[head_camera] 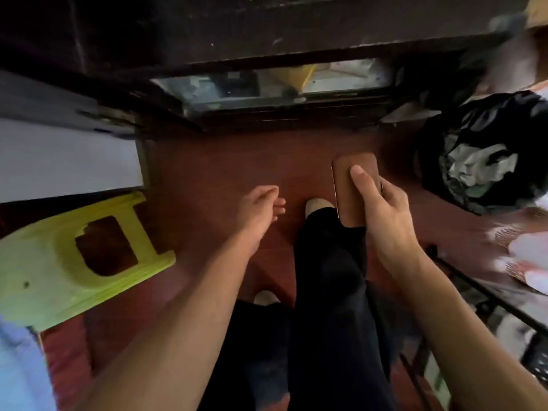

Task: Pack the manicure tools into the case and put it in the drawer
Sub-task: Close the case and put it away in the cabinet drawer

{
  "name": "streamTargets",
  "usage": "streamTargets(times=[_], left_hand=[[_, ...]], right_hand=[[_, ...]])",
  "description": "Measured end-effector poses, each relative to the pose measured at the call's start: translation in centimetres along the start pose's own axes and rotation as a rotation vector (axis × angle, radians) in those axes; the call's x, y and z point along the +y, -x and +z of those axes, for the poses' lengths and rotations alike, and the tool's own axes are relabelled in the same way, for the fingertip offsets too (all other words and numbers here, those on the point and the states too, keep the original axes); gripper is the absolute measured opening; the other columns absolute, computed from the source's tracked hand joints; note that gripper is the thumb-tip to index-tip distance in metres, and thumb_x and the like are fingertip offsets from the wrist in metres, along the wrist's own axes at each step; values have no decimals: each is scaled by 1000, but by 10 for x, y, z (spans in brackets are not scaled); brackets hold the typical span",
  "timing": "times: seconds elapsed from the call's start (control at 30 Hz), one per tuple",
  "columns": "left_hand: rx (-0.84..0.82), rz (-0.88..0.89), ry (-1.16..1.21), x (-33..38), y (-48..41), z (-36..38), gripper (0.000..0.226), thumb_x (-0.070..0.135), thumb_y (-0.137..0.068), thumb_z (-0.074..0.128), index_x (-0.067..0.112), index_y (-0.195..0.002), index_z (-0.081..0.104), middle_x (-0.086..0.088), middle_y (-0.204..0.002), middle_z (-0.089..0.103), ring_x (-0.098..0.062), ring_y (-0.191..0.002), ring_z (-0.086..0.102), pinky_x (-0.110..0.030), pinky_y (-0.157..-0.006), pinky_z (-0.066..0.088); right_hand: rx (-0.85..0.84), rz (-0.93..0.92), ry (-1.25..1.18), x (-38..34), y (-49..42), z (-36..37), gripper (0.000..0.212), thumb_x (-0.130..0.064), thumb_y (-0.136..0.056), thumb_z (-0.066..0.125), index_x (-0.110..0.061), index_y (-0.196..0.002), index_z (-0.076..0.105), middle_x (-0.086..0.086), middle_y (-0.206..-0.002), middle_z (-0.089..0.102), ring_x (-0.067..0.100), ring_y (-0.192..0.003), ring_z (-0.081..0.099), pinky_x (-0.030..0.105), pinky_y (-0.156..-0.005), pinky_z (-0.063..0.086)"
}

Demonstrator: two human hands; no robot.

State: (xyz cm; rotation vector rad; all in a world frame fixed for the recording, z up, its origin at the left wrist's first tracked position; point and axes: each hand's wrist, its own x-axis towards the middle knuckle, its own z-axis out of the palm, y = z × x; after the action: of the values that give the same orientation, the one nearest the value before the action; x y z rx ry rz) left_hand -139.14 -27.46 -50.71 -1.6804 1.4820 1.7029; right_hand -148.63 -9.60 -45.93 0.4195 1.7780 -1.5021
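Note:
A closed brown leather case (350, 176) is gripped in my right hand (382, 212), thumb pressed on its lid, held above the red floor to the right of centre. My left hand (261, 209) hangs empty to its left, fingers loosely extended and pointing forward. Ahead, low in a dark wooden cabinet, an open drawer (275, 84) shows papers and small items inside; its front edge is about a hand's length beyond the case. No loose manicure tools are visible.
A yellow-green plastic stool (68, 262) stands at the left. A white panel (68, 155) lies behind it. A black plastic bag (486, 149) with crumpled contents sits at the right. My dark-trousered legs and feet (317, 206) are below the hands.

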Motion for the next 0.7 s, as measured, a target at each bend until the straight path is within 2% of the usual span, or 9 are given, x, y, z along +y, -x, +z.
streamTargets(times=[0.07, 0.17, 0.23, 0.3, 0.37, 0.47, 0.57, 0.63, 0.7], left_hand=[[0, 51, 45, -12, -45, 20, 15, 21, -106, 55, 22, -112, 68, 2, -89, 73, -7, -69, 67, -16, -58, 49], [13, 132, 128, -28, -102, 41, 18, 18, -106, 53, 25, -110, 69, 5, -89, 74, -5, -71, 69, -17, -63, 50], [41, 188, 199, -36, -138, 50, 20, 15, -106, 52, 26, -109, 69, 5, -92, 75, -5, -73, 70, -18, -66, 51], [24, 234, 265, -38, -165, 57, 20, 15, -105, 55, 25, -116, 68, 5, -99, 76, -6, -82, 73, -18, -71, 54], [-34, 269, 373, -34, -188, 64, 25, 15, -104, 58, 23, -127, 63, 3, -110, 75, -10, -95, 73, -22, -77, 54], [-100, 245, 643, -13, -212, 74, 28, 13, -104, 55, 17, -132, 56, -4, -121, 71, -16, -108, 69, -29, -84, 52], [-164, 174, 822, 0, -221, 74, 21, 14, -102, 53, 10, -120, 64, -8, -126, 70, -15, -108, 68, -29, -87, 51], [-217, 135, 882, 0, -224, 70, 32, 18, -102, 54, 8, -131, 63, -10, -129, 69, -17, -111, 69, -30, -91, 51], [-266, 122, 927, -3, -225, 66, 40, 22, -101, 56, 8, -139, 56, -13, -130, 68, -23, -116, 69, -33, -98, 51]], right_hand=[[-3, -47, 12, 25, -31, -2, 43, -52, -98, 68, -22, -67, 67, -8, -64, 67, 6, -56, 65, 19, -50, 51], [14, -149, 12, 53, -72, -3, 54, -56, -95, 67, -8, -72, 61, -3, -67, 64, 9, -60, 62, 22, -54, 50], [10, -228, -5, 69, -99, 0, 67, -61, -91, 68, 4, -84, 59, 5, -74, 63, 17, -67, 62, 29, -60, 51], [8, -266, -48, 80, -116, 3, 70, -64, -88, 69, 6, -93, 62, 5, -76, 67, 17, -69, 64, 29, -61, 54], [3, -298, -64, 90, -129, 8, 63, -63, -88, 69, 0, -90, 68, 0, -73, 69, 11, -66, 66, 22, -57, 55], [6, -338, -83, 103, -142, 14, 53, -62, -87, 70, -10, -81, 71, -3, -69, 67, 8, -62, 63, 21, -53, 52], [21, -368, -81, 114, -150, 20, 60, -59, -90, 70, 1, -88, 68, 2, -72, 67, 11, -64, 63, 20, -52, 53], [39, -370, -100, 121, -154, 22, 56, -52, -97, 70, 3, -89, 68, 2, -71, 66, 9, -61, 63, 17, -50, 52], [59, -370, -122, 129, -157, 22, 60, -52, -96, 70, 7, -91, 65, 5, -74, 65, 11, -64, 61, 16, -52, 51]])
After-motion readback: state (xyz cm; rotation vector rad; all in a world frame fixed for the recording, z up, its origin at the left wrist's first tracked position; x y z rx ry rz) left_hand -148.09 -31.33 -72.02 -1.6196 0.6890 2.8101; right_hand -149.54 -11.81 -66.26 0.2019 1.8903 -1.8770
